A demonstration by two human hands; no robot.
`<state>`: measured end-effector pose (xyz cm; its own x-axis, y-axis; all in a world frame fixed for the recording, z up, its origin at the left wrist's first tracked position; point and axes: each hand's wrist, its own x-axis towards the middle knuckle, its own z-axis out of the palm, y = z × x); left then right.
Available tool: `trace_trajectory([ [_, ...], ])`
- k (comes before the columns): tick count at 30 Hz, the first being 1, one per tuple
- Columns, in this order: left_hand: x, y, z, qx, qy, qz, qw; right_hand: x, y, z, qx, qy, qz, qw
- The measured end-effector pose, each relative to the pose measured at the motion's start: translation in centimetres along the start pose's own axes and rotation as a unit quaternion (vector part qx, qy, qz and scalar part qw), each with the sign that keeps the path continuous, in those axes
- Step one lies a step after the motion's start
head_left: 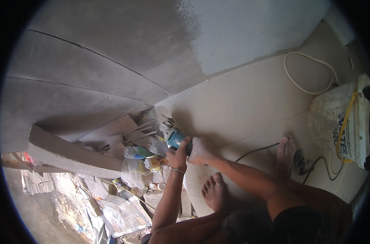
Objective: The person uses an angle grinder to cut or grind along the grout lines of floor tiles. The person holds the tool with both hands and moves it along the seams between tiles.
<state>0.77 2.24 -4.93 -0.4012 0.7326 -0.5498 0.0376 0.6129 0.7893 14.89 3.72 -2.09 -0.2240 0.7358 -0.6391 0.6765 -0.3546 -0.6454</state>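
Observation:
A teal angle grinder (pixel 175 138) is in both my hands, its metal head turned toward the broken floor edge at the wall's corner. My left hand (pixel 177 157) wraps round the grinder's body from the left, and a thin bracelet circles that wrist. My right hand (pixel 201 151) is closed at the dark rear end of the tool. The disc is too small and hazy to make out, and I cannot tell whether it touches the floor. A black cord (pixel 256 150) runs from near my right hand across the floor toward my right foot.
A white bucket (pixel 331 122) with a yellow handle stands at right, near a pale cable loop (pixel 286 73) and a dark plug connection (pixel 303 163). Left lie tile scraps (pixel 107 134), plastic bottles (pixel 138 152) and rubble beside a concrete ledge (pixel 71 150). My bare left foot (pixel 214 193) is close by.

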Motion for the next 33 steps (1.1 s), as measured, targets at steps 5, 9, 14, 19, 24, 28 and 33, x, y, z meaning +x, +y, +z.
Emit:
trace_trajectory([
  [5,1.1,0.9,0.3,-0.051,-0.006,0.008,0.999,0.4,-0.5,-1.0,0.025,0.044,-0.059,0.997],
  [9,0.9,1.3,1.0,-0.082,-0.011,0.013,0.996,1.0,-1.0,-2.3,-0.005,-0.003,-0.017,1.000],
  [14,0.1,1.2,1.7,-0.088,0.016,0.010,0.996,0.9,-0.5,-2.2,0.004,0.013,-0.046,0.999],
  [19,-0.6,1.4,2.4,-0.134,-0.011,-0.015,0.991,0.9,-0.4,-2.4,-0.009,0.006,-0.031,0.999],
  [24,-2.1,3.0,4.2,-0.216,-0.025,-0.024,0.976,0.4,-0.7,-5.1,-0.097,0.022,-0.039,0.994],
  [28,-4.2,5.4,6.9,-0.329,0.003,-0.029,0.944,-0.4,-1.6,-8.9,-0.219,0.061,-0.116,0.967],
  [33,-6.5,8.0,8.6,-0.378,-0.016,-0.080,0.922,-2.9,-4.0,-13.5,-0.259,0.008,-0.100,0.961],
])
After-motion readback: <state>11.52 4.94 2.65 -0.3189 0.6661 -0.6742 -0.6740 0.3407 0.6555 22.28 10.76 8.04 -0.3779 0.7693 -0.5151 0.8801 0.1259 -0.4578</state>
